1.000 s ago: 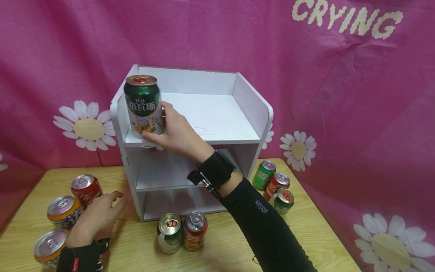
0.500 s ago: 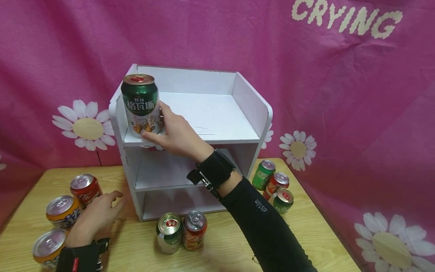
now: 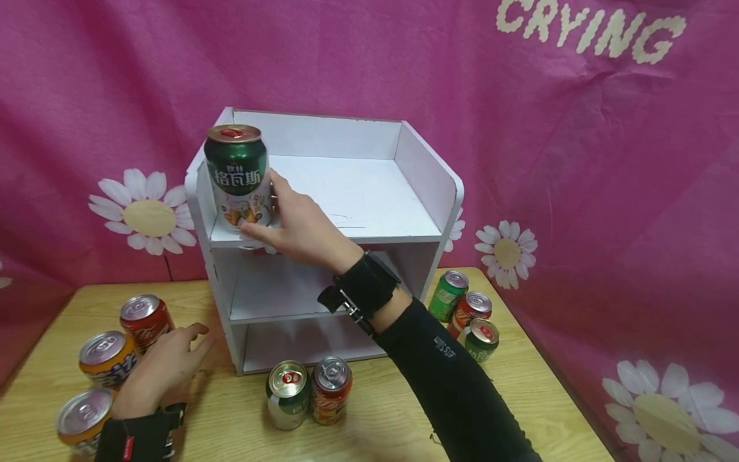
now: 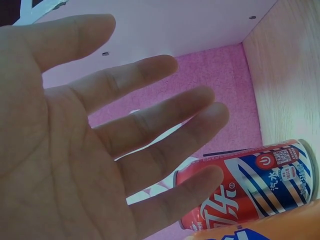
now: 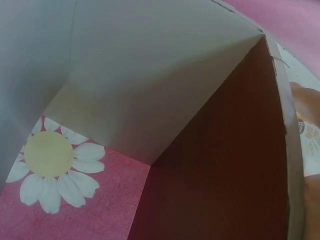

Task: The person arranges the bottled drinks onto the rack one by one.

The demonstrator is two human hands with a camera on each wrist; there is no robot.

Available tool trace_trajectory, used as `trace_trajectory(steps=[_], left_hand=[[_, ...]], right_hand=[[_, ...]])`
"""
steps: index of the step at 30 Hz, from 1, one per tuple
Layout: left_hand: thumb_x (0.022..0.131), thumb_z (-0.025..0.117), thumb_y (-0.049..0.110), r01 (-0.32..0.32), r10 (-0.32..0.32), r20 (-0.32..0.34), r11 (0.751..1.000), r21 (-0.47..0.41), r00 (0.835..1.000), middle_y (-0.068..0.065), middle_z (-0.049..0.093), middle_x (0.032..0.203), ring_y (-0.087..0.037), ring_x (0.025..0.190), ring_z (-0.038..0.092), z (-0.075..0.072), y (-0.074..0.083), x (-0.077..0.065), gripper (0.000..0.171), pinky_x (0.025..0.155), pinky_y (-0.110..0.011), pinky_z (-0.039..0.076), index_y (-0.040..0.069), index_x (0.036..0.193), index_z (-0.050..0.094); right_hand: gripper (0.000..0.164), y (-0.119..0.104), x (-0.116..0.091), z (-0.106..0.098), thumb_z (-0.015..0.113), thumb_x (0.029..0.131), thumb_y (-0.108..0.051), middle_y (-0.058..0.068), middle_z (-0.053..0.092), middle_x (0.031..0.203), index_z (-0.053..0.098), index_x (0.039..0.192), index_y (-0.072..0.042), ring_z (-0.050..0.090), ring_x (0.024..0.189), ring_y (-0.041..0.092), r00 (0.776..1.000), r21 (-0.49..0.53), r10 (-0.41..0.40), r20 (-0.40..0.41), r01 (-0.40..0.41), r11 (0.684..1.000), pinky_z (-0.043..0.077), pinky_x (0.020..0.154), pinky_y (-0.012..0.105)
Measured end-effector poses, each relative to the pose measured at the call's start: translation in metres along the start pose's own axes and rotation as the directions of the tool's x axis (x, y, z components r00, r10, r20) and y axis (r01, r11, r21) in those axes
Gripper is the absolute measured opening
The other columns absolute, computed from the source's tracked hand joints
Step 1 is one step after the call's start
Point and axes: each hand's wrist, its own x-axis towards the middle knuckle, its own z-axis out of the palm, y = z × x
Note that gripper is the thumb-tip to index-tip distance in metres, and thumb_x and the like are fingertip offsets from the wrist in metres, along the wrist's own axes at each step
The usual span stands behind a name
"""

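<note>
My right hand (image 3: 306, 224) grips a green and white drink can (image 3: 238, 173) with a gold lid, thumb across its front and the other fingers behind it. The can is upright at the left front corner of the top level of a white shelf unit (image 3: 358, 199); its base is at the board, partly behind the thumb. In the right wrist view only a sliver of that can (image 5: 311, 145) shows past the shelf edge. My left hand (image 3: 164, 366) is beside a red cola can (image 3: 145, 319), holding nothing. Its fingers are spread and relaxed in the left wrist view.
Two orange cans (image 3: 108, 358) stand left of my left hand. A green-white can (image 3: 287, 394) and a red can (image 3: 331, 390) stand before the shelf. Right of it are a green can (image 3: 448, 296), a red can (image 3: 470, 313) and a green-gold can (image 3: 482, 340). A pink curtain (image 3: 346, 58) hangs behind.
The right hand and the green and white can shifted very slightly left early on, then held nearly still at the shelf corner. The left hand and the other cans stayed put.
</note>
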Motion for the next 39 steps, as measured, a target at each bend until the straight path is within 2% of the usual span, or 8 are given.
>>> trace_trajectory(steps=[4,9,14,23,26,28,34,39], left_hand=[[0.092,0.036,0.044,-0.007,0.007,0.003,1.000,0.003,1.000,-0.027,0.054,0.107,-0.042,0.092,0.053,0.000,0.000,0.003,0.057,0.069,-0.050,0.043,-0.006,0.115,0.049],[0.092,0.037,0.043,-0.004,0.004,0.012,1.000,0.010,1.000,-0.027,0.053,0.108,-0.043,0.095,0.050,0.002,0.000,0.005,0.056,0.072,-0.052,0.042,-0.007,0.116,0.048],[0.092,0.038,0.041,-0.005,0.005,0.012,1.000,0.012,1.000,-0.028,0.053,0.108,-0.043,0.096,0.050,0.003,0.002,0.004,0.055,0.073,-0.053,0.041,-0.007,0.116,0.047],[0.092,0.040,0.037,-0.051,0.052,-0.023,0.997,0.053,0.998,-0.021,0.056,0.099,-0.039,0.094,0.051,0.005,0.014,-0.001,0.049,0.074,-0.050,0.042,-0.006,0.112,0.051],[0.091,0.045,0.032,-0.084,0.090,-0.054,0.990,0.111,0.994,-0.019,0.057,0.097,-0.038,0.090,0.053,0.006,0.018,-0.004,0.042,0.073,-0.050,0.042,-0.005,0.109,0.054],[0.090,0.048,0.032,-0.097,0.109,-0.069,0.983,0.154,0.992,-0.020,0.057,0.098,-0.038,0.089,0.053,0.006,0.019,-0.009,0.042,0.073,-0.051,0.042,-0.005,0.109,0.054],[0.087,0.047,0.043,-0.042,0.069,-0.112,0.972,0.231,0.991,-0.021,0.057,0.103,-0.041,0.096,0.051,0.003,0.013,-0.032,0.049,0.076,-0.054,0.039,-0.001,0.107,0.058],[0.083,0.053,0.046,0.056,-0.013,-0.150,0.956,0.289,0.989,-0.023,0.056,0.100,-0.043,0.090,0.050,-0.003,-0.005,-0.050,0.050,0.069,-0.058,0.038,-0.001,0.101,0.059]], right_hand=[[0.077,0.003,-0.002,-0.007,0.061,0.079,-0.041,-0.002,0.045,0.124,0.018,0.137,-0.015,0.045,0.107,0.004,1.000,0.010,-0.009,0.008,0.009,1.000,0.036,0.089,0.018],[0.066,0.007,-0.016,-0.021,0.054,0.084,-0.042,0.002,0.041,0.131,0.031,0.135,-0.008,0.035,0.118,0.005,1.000,-0.128,-0.012,0.003,0.013,0.992,0.027,0.096,0.018],[0.048,0.022,-0.044,-0.037,0.056,0.085,-0.032,0.006,0.050,0.122,0.049,0.122,-0.002,0.041,0.115,0.009,0.990,-0.165,-0.122,-0.077,0.108,0.980,0.028,0.095,0.019],[0.026,0.063,-0.119,-0.046,0.063,0.080,-0.013,0.008,0.058,0.109,0.063,0.103,-0.002,0.051,0.105,0.014,0.847,-0.110,-0.369,-0.382,0.355,0.928,0.039,0.089,0.029],[0.024,0.076,-0.149,-0.040,0.062,0.080,-0.010,0.007,0.058,0.109,0.063,0.102,-0.004,0.053,0.102,0.017,0.830,-0.077,-0.364,-0.422,0.368,0.927,0.042,0.085,0.030],[0.023,0.086,-0.167,-0.032,0.061,0.080,-0.011,0.006,0.058,0.109,0.063,0.103,-0.006,0.053,0.101,0.017,0.852,-0.056,-0.335,-0.403,0.343,0.938,0.043,0.084,0.030],[0.024,0.117,-0.204,-0.002,0.058,0.086,-0.022,-0.001,0.058,0.107,0.060,0.108,-0.015,0.054,0.098,0.014,0.983,0.044,-0.113,-0.146,0.120,0.992,0.043,0.082,0.030],[0.027,0.134,-0.219,0.021,0.053,0.088,-0.032,-0.010,0.058,0.103,0.057,0.110,-0.018,0.055,0.091,0.014,0.995,0.107,0.075,0.069,-0.082,0.991,0.045,0.076,0.027]])
